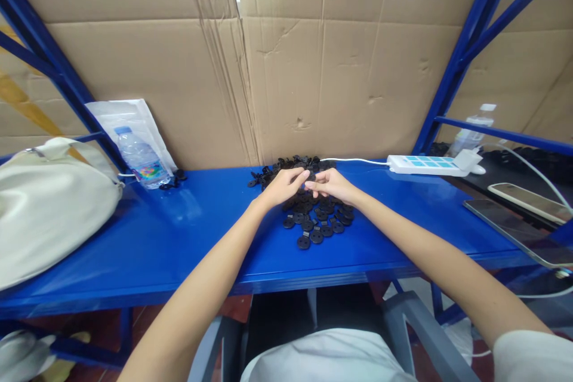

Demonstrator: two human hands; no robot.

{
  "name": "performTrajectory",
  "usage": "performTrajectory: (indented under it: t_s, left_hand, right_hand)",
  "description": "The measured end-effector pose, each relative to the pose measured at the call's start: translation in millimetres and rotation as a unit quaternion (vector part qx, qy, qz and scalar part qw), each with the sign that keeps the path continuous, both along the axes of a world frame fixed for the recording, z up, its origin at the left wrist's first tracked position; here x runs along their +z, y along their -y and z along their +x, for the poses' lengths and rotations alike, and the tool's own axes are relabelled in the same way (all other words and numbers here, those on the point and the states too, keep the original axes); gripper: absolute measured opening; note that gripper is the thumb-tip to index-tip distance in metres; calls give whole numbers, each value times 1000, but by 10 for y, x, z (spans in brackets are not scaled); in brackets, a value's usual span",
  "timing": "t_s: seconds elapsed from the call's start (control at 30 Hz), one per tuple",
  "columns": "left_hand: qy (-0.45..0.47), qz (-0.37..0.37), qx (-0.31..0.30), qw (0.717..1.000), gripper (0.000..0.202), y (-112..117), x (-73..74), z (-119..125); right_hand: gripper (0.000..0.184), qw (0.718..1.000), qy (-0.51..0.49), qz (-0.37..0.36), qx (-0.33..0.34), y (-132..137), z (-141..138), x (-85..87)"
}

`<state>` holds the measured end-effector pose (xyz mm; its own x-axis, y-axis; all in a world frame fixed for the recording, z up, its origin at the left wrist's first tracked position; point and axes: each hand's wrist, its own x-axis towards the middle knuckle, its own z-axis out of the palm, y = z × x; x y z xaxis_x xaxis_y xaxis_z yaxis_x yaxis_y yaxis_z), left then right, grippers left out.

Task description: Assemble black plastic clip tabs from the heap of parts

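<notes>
My left hand [285, 185] and my right hand [333, 185] meet above the middle of the blue table, fingertips closed together. Between them is a small black plastic part [311, 176], mostly covered by the fingers. Nearer to me, under and in front of the hands, lie several flat round black parts [316, 236] with small tabs and holes. Behind the hands a heaped pile of similar dark pieces [268, 174] rests close to the cardboard; its details are too small to tell.
A blue table [179, 250] runs along a cardboard wall [313, 71]. At left are a pale bag [54, 209], a water bottle [141, 158] and a white pouch [154, 125]. A white power strip [427, 165], a dark tablet [514, 230] and a phone [530, 202] lie at right.
</notes>
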<state>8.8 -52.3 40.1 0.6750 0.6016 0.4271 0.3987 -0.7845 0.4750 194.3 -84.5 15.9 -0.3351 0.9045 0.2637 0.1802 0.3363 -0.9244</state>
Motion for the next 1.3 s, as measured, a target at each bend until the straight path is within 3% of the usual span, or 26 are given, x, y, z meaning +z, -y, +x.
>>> performTrajectory:
  t_s: [1.3]
  left_hand:
    - [-24, -45, -28, 998, 57, 15, -21, 32]
  right_hand:
    - [37, 999, 18, -12, 39, -15, 68, -4]
